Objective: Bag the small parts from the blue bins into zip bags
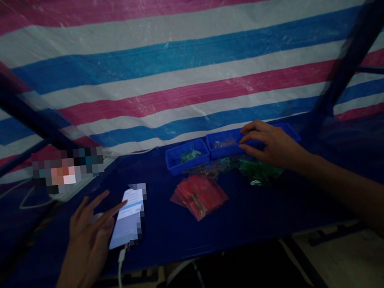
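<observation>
With fingers apart, my left hand point(90, 224) reaches over a lit phone point(127, 216), its index fingertip at the screen. A white charging cable point(121, 257) is plugged into the phone's lower end. On the right, my right hand point(268, 144) hovers with bent, spread fingers over a long blue tray point(225, 152), and I see nothing held in it. Below that hand lie green plastic bags point(257, 171). A fanned stack of red plastic bags point(200, 195) rests between my two hands, with small dark contents showing through.
A smaller blue tray point(171, 162) with greenish packets stands left of the long one. Small clear packets point(210, 168) lie in front of the trays. A white power strip point(90, 183) sits at the left. Striped plastic sheeting point(176, 55) and blue frame posts point(349, 52) close off the back.
</observation>
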`<action>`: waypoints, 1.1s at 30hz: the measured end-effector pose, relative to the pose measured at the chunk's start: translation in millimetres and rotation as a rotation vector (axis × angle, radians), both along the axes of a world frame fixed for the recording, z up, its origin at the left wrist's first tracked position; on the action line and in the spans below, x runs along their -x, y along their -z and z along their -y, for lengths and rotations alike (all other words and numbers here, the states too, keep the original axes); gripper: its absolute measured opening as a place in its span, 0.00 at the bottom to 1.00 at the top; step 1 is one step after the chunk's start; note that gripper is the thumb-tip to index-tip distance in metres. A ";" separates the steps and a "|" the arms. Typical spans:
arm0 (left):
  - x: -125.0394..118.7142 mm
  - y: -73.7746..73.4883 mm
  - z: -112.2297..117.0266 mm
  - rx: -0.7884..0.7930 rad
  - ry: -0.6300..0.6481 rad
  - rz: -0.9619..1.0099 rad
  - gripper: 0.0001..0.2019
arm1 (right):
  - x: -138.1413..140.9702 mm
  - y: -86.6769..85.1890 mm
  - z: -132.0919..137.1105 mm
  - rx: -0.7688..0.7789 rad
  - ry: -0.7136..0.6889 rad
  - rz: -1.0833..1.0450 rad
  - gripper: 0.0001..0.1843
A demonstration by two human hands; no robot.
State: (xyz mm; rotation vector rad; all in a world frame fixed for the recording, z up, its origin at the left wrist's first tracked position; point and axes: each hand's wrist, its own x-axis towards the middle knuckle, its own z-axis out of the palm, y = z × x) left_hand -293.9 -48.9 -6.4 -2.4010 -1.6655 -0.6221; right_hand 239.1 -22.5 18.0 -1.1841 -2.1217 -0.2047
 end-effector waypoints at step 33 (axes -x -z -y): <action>-10.7 1.7 23.2 -0.016 -0.207 0.368 0.26 | -1.8 1.1 -0.6 -0.003 -0.012 0.007 0.08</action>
